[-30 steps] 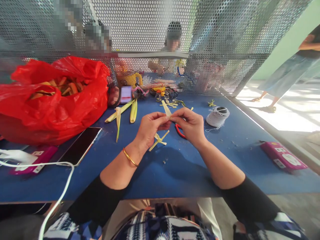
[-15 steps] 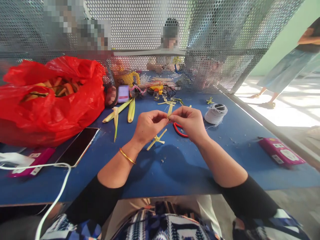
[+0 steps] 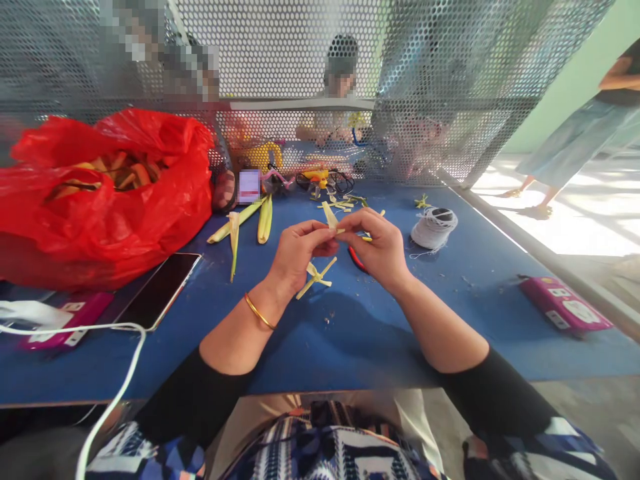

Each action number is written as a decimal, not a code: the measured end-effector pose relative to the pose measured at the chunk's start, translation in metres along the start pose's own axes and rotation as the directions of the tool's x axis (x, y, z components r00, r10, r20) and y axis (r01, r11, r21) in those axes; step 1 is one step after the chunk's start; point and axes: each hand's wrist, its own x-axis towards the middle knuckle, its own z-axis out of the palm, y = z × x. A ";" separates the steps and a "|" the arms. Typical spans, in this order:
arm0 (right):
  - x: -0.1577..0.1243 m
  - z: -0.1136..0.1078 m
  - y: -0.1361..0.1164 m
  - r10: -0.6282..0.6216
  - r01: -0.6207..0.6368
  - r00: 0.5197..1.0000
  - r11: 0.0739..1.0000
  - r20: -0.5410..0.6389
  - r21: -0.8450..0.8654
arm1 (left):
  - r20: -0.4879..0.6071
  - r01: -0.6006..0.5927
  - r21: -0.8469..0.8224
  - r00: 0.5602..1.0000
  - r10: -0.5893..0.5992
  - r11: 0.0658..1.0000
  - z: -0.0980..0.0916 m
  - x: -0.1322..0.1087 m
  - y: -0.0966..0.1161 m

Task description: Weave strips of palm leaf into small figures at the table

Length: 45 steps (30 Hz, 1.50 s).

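Between my fingertips is a pale yellow-green strip of husk (image 3: 330, 215), its wide end pointing up and away from me. My left hand (image 3: 300, 252) pinches it from the left, thumb against fingers. From the right, my right hand (image 3: 381, 245) pinches the same strip, the two hands nearly touching. Below them a small star-shaped piece of knotted husk (image 3: 316, 279) lies on the blue table (image 3: 350, 360). Red-handled pliers or scissors (image 3: 357, 260) lie partly hidden behind my right hand.
A red plastic bag (image 3: 165, 233) of husks bulks at the left, near a phone (image 3: 160, 290). Husk pieces (image 3: 265, 220) lie beyond my left hand. A white string spool (image 3: 434, 229) and a purple packet (image 3: 565, 303) are at right. A perforated screen (image 3: 295, 60) stands behind; people are beyond.
The husk strip has tilted to the left, and more of its width shows. My fingers have shifted their pinch slightly. The star-shaped piece stays on the table.
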 end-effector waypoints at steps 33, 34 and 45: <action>0.004 -0.001 0.001 0.291 -0.276 0.956 0.924 -0.019 0.264 | 0.006 -0.234 0.192 0.971 0.237 0.953 0.002 -0.002 -0.006; 0.003 -0.001 0.000 0.225 -0.209 0.973 0.955 -0.056 0.210 | -0.015 -0.209 0.153 0.977 0.213 0.966 0.002 -0.001 -0.006; -0.004 0.002 0.006 -0.129 0.122 0.989 0.989 -0.074 -0.089 | -0.011 -0.009 -0.057 1.000 0.009 0.998 0.001 -0.001 -0.002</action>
